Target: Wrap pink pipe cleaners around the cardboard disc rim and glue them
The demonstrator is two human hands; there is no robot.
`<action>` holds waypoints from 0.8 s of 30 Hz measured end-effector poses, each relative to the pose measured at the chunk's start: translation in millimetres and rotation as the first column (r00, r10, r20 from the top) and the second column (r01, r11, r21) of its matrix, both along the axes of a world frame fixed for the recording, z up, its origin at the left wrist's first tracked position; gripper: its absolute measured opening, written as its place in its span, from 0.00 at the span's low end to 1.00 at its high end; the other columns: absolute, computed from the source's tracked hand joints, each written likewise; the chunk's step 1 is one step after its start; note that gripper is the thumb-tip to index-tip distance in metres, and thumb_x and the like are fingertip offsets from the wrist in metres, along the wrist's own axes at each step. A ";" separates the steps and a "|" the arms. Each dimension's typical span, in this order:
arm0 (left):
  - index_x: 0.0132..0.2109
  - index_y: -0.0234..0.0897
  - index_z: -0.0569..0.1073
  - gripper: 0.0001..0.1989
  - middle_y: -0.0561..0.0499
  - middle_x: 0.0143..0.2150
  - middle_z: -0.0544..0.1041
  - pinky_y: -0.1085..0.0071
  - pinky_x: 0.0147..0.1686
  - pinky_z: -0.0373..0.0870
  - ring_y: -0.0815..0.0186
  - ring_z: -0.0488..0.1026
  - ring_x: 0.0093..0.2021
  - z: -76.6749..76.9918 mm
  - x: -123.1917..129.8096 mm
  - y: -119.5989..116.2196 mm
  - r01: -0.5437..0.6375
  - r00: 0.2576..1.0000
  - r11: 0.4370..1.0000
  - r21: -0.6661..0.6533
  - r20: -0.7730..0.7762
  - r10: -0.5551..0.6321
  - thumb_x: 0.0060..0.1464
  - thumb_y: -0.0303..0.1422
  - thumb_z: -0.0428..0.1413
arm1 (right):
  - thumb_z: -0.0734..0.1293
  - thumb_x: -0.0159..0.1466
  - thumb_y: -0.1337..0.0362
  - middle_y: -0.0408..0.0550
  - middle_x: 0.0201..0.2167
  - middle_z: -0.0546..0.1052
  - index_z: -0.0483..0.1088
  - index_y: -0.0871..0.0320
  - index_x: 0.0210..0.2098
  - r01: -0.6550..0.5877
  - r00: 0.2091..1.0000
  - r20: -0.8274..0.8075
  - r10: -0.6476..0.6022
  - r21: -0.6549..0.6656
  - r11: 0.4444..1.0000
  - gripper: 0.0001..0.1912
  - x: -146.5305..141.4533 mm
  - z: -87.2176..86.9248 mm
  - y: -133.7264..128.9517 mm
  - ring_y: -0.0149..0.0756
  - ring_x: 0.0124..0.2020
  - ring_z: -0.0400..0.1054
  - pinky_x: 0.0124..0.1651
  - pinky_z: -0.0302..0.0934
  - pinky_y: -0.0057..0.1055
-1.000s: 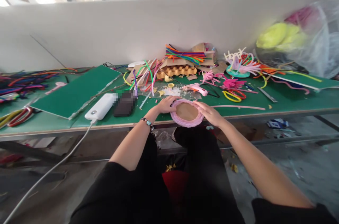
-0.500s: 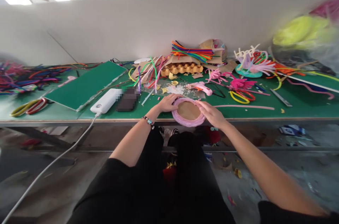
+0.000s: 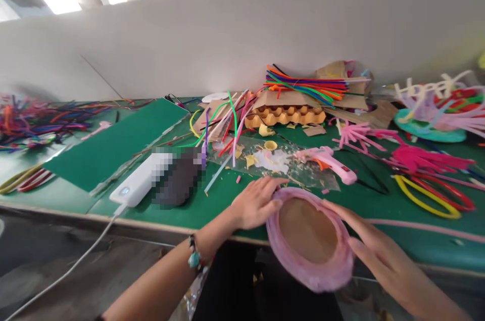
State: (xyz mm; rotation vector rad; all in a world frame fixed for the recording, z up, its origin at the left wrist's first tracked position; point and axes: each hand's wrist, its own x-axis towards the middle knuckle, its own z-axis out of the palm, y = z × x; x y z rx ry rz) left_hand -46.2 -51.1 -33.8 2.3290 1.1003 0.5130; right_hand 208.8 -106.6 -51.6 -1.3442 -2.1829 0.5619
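A round cardboard disc with a thick, fuzzy pink rim (image 3: pixel 310 280) is held tilted over the table's front edge; its brown cardboard middle (image 3: pixel 307 230) faces up. My left hand (image 3: pixel 257 203) grips the rim at its upper left, thumb on top. On the opposite side, my right hand (image 3: pixel 373 240) has its thumb and fingers along the rim, partly hidden behind it. Beyond the disc a pink glue gun (image 3: pixel 333 163) lies on a plastic sheet with glue scraps. A pink pipe cleaner (image 3: pixel 424 230) stretches off to the right.
A white power bank (image 3: pixel 140 179) with a cable lies at left, beside a green board (image 3: pixel 121 141). Bundled pipe cleaners (image 3: pixel 306 83) rest above an egg carton (image 3: pixel 286 115). Pink pipe-cleaner bunches (image 3: pixel 420 156) and yellow loops (image 3: pixel 424 197) lie at right.
My view has come closer to the table and turned left. The pink-rimmed disc looks larger and lower right, tilted more, with both hands still at its rim.
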 end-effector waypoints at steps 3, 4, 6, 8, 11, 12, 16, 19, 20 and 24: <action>0.58 0.34 0.56 0.24 0.42 0.51 0.67 0.58 0.50 0.60 0.58 0.63 0.51 0.1 -1.1 -1.2 0.015 0.999 1.000 -0.015 0.028 -0.015 0.57 0.38 0.39 | 0.53 0.64 0.59 0.42 0.54 0.67 0.52 0.48 0.58 -0.028 0.998 0.065 0.020 0.116 0.993 0.22 5.5 -4.9 3.8 0.31 0.53 0.62 0.50 0.61 0.27; 0.58 0.33 0.56 0.24 0.42 0.50 0.67 0.58 0.50 0.60 0.58 0.63 0.51 -0.2 -1.3 -1.0 0.009 0.999 1.000 -0.020 0.043 -0.008 0.57 0.39 0.39 | 0.52 0.64 0.60 0.41 0.53 0.68 0.52 0.47 0.58 -0.035 0.997 0.078 0.024 0.133 0.991 0.22 5.5 -4.7 5.0 0.30 0.52 0.63 0.49 0.61 0.25; 0.58 0.33 0.56 0.24 0.42 0.49 0.67 0.58 0.50 0.60 0.58 0.63 0.50 -1.0 -1.6 -0.3 -0.001 0.998 0.999 -0.036 0.063 0.003 0.57 0.39 0.39 | 0.53 0.64 0.61 0.42 0.52 0.69 0.52 0.48 0.58 -0.037 0.995 0.092 0.024 0.150 0.988 0.22 3.3 -1.6 6.8 0.30 0.51 0.64 0.48 0.62 0.23; 0.57 0.33 0.57 0.24 0.41 0.50 0.66 0.58 0.50 0.59 0.58 0.62 0.50 -1.4 -1.8 0.6 -0.006 0.997 0.999 -0.042 0.079 0.009 0.57 0.39 0.39 | 0.54 0.64 0.61 0.45 0.51 0.70 0.53 0.49 0.57 -0.016 0.996 0.094 0.002 0.150 0.988 0.22 -0.2 3.3 7.8 0.31 0.50 0.65 0.47 0.63 0.24; 0.57 0.32 0.57 0.23 0.40 0.53 0.64 0.59 0.51 0.58 0.58 0.61 0.53 -0.2 -2.1 1.7 0.022 0.996 0.998 -0.053 0.093 -0.017 0.57 0.37 0.37 | 0.53 0.64 0.60 0.49 0.52 0.69 0.51 0.51 0.59 -0.009 0.994 0.108 -0.005 0.124 0.992 0.23 -3.9 8.2 7.4 0.34 0.51 0.65 0.48 0.63 0.28; 0.57 0.32 0.57 0.23 0.40 0.53 0.64 0.59 0.52 0.58 0.58 0.60 0.53 0.6 -2.3 2.1 0.031 0.996 0.998 -0.057 0.089 -0.026 0.57 0.36 0.37 | 0.53 0.64 0.57 0.50 0.53 0.68 0.48 0.51 0.60 -0.043 0.991 0.129 0.029 0.103 0.994 0.26 -4.6 8.5 6.4 0.35 0.52 0.64 0.49 0.63 0.30; 0.58 0.33 0.56 0.23 0.40 0.53 0.65 0.58 0.50 0.58 0.57 0.61 0.52 3.4 -2.5 3.7 0.025 0.998 0.998 -0.064 0.057 -0.022 0.57 0.35 0.36 | 0.62 0.50 0.40 0.58 0.58 0.61 0.34 0.56 0.64 -0.113 0.962 0.258 0.089 0.078 0.990 0.53 -9.1 6.7 -1.6 0.47 0.57 0.57 0.56 0.54 0.46; 0.59 0.34 0.56 0.24 0.41 0.53 0.66 0.58 0.49 0.58 0.56 0.62 0.51 4.2 -2.2 4.2 0.032 0.999 0.998 -0.061 0.020 -0.030 0.57 0.35 0.36 | 0.68 0.42 0.42 0.59 0.60 0.56 0.27 0.56 0.64 -0.070 0.934 0.355 0.048 0.047 0.996 0.63 -16.2 7.9 -7.4 0.49 0.59 0.53 0.58 0.51 0.48; 0.59 0.33 0.56 0.24 0.41 0.53 0.66 0.57 0.49 0.58 0.56 0.62 0.51 4.2 -2.2 4.1 0.041 0.999 0.998 -0.057 0.008 -0.041 0.56 0.35 0.36 | 0.70 0.41 0.44 0.58 0.61 0.55 0.27 0.56 0.64 -0.060 0.926 0.375 0.044 0.032 0.998 0.64 -18.4 8.8 -8.8 0.49 0.60 0.52 0.58 0.50 0.49; 0.58 0.31 0.57 0.24 0.40 0.53 0.66 0.57 0.50 0.58 0.55 0.62 0.51 2.9 -3.1 3.1 0.080 0.997 0.996 -0.036 0.020 -0.079 0.55 0.32 0.37 | 0.71 0.41 0.47 0.55 0.63 0.51 0.26 0.54 0.63 -0.069 0.917 0.394 0.071 -0.018 0.997 0.64 -19.3 12.0 -11.2 0.47 0.62 0.47 0.60 0.48 0.48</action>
